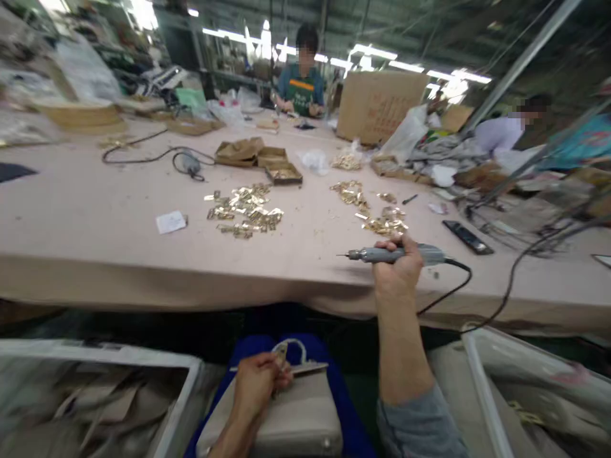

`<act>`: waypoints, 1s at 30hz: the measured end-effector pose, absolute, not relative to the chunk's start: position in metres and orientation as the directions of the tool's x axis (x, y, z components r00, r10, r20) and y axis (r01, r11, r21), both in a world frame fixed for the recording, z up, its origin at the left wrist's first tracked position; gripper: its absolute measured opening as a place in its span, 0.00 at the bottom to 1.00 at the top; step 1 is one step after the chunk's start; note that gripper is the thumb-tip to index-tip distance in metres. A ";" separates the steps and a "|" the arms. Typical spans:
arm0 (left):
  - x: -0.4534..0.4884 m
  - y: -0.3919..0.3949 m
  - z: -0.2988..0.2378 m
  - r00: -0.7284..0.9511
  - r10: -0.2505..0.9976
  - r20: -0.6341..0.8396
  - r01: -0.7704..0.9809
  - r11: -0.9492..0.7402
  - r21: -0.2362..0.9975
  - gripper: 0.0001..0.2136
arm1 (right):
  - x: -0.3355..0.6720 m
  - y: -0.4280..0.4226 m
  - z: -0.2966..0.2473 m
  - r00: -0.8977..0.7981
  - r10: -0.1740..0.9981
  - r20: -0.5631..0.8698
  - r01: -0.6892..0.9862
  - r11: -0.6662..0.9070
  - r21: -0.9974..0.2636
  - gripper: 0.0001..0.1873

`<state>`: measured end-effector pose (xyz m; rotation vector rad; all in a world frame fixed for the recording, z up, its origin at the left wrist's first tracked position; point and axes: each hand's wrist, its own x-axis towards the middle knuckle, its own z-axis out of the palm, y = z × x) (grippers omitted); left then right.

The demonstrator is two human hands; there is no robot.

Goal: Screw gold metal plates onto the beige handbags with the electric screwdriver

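Observation:
My right hand [398,267] is closed around a grey corded electric screwdriver [382,255], held level over the near edge of the beige table [95,242], bit pointing left. My left hand [258,378] is down in my lap, fingers pinched on the top edge and handle of a beige handbag [286,420] that rests on blue cloth. Piles of small gold metal fittings [245,213] lie on the table, with another pile of gold fittings [377,216] just beyond the screwdriver.
White bins [181,394] stand left and right of my lap. Small cardboard boxes [267,162], another corded tool [189,164], a phone [466,236], a paper slip [170,222] and a large carton [382,105] sit on the table. Two people work at the far side.

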<state>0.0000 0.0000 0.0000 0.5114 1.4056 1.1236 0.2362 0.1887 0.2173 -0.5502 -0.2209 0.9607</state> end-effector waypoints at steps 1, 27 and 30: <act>0.003 -0.002 0.007 -0.203 0.825 -0.527 -0.313 0.455 0.833 0.12 | 0.229 0.170 0.211 0.527 0.849 -0.034 -0.709 0.417 -0.569 0.10; 0.006 0.000 0.025 -0.230 0.747 -0.623 -0.386 0.518 0.763 0.04 | 0.107 0.058 0.101 0.268 0.942 0.202 -0.301 0.282 -0.911 0.09; 0.005 -0.001 0.025 -0.223 0.747 -0.627 -0.394 0.519 0.758 0.02 | 0.105 0.058 0.100 0.267 0.942 0.201 -0.291 0.278 -0.916 0.10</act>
